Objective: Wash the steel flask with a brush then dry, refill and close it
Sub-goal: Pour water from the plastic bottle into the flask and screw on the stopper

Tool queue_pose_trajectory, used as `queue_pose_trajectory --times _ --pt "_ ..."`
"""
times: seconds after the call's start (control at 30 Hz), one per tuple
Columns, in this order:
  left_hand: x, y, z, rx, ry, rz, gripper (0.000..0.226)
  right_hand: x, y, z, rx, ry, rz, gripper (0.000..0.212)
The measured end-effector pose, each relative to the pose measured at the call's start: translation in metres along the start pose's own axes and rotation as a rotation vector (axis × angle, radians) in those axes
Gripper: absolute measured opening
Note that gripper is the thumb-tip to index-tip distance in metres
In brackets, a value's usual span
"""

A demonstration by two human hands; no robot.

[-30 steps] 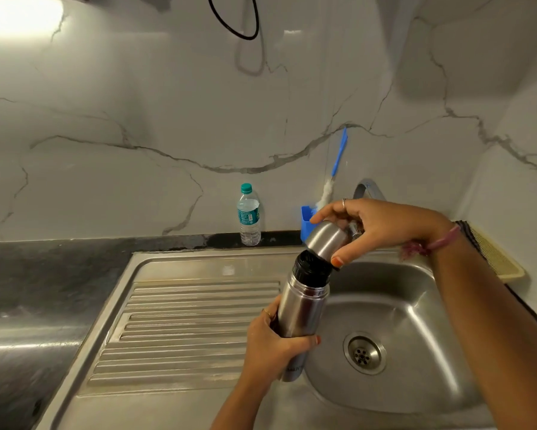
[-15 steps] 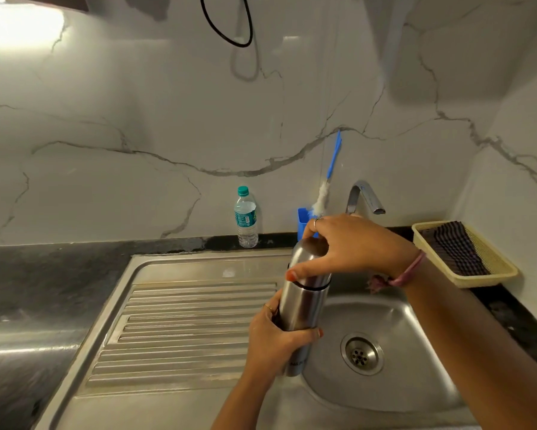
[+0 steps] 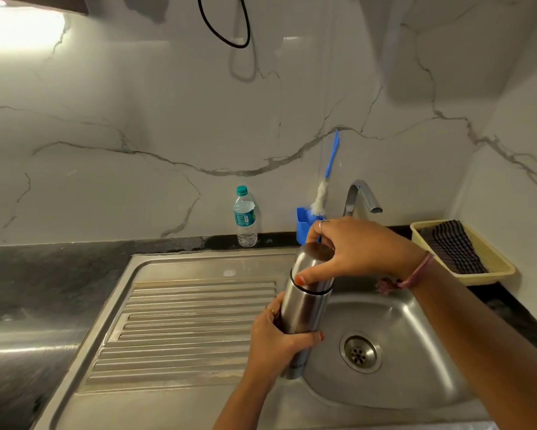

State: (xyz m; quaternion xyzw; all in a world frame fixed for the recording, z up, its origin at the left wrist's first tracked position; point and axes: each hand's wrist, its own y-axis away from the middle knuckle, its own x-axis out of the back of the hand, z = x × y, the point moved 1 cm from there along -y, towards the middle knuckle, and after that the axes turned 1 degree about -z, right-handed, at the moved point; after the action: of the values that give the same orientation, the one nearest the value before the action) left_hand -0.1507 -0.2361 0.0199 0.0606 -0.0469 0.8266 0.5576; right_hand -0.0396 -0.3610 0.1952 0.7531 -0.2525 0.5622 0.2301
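Head view: steel flask (image 3: pixel 304 311) is held upright over the sink's (image 3: pixel 416 383) left rim, long axis near vertical. Its body is gripped by the left hand (image 3: pixel 279 346); right hand (image 3: pixel 354 249) fingers are clamped on the cap (image 3: pixel 312 268) directly above, likely for twisting.

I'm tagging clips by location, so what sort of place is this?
Most likely a home kitchen sink area: a steel sink with a ribbed drainboard, a tap against a marble-look wall, and a bottle brush in a blue holder.
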Motion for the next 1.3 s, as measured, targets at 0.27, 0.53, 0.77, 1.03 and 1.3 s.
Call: queue_pose_trajectory --times 0.27,0.53,0.77,1.03,1.3 --pt "-0.002 0.0 0.002 -0.015 -0.016 -0.018 0.065 0.001 -0.004 0.018 0.196 -0.131 -0.244 0.077" --pt "-0.002 0.001 0.0 0.009 0.012 -0.003 0.065 -0.021 -0.004 -0.003 -0.062 0.305 0.101 0.078" --pt "0.001 0.003 0.001 -0.015 -0.02 -0.03 0.063 -0.001 -0.001 0.018 0.204 -0.179 -0.32 0.094" --pt "0.003 0.005 -0.001 0.0 -0.018 -0.019 0.067 -0.016 -0.004 -0.004 0.004 0.313 0.054 0.075" --pt "0.005 0.008 0.004 -0.029 -0.048 -0.052 0.064 0.005 0.007 0.01 0.145 -0.053 -0.18 0.066"
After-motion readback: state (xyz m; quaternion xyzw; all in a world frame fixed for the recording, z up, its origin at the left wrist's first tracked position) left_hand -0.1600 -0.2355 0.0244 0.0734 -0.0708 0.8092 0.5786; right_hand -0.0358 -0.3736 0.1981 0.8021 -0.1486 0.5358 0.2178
